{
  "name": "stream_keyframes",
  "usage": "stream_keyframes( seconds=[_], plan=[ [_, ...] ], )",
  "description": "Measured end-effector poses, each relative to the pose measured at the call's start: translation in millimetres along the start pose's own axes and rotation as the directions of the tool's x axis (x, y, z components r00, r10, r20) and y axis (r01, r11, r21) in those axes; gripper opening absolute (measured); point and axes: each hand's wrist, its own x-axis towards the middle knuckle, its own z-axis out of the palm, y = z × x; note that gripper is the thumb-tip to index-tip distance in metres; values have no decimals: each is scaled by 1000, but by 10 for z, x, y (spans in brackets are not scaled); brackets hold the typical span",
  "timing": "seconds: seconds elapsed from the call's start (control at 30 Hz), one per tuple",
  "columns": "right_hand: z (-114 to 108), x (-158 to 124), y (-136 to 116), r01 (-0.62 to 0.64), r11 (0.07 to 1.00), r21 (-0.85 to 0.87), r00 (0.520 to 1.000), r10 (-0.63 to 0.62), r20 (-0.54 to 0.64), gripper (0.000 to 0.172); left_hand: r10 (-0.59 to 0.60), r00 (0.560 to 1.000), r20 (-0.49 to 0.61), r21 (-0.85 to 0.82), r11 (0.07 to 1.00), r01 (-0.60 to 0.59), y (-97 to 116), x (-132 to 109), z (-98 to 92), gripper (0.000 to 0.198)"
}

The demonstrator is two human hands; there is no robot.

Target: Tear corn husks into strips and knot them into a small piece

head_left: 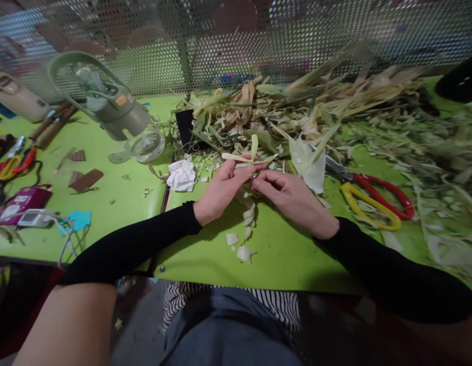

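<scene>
Over the green table, my left hand [224,187] pinches pale corn husk strips [254,146] that stick out past its fingertips in several directions. Close against it, my right hand [293,195] has thumb and forefinger pressed together at the lower end of the same husk work; the exact grip point is partly hidden by the fingers. A curled husk ribbon [249,212] hangs or lies below the hands. Small cut husk scraps [245,253] rest on the table in front of me. Scissors [381,201] with red and yellow handles lie right of my right hand.
A heap of dried husks [259,112] spreads along the back against a perforated metal screen [220,46]. A crumpled white tissue [181,176], a dark phone-like slab [184,129] and a tilted green bottle [121,109] lie left of it. A purple pack [22,203] with cables sits far left.
</scene>
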Motion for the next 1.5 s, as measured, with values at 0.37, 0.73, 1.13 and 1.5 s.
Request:
stream_keyframes(
  seconds=[0.37,0.73,1.13,1.5],
  plan=[
    [30,-43,-26,28,999,37,997,-31,68,41,31,999,16,82,996,-32,-3,-13,-5,12],
    [-29,-56,-77,218,969,-113,964,-196,179,43,2,995,102,117,993,-14,95,36,-93,11],
    [-213,61,-26,149,941,-304,982,-177,-67,52,-73,997,28,211,975,65,151,66,-137,8],
    [-196,-34,-88,82,990,-119,997,-82,9,54,-77,981,180,320,947,16,262,113,-209,16]
  ],
)
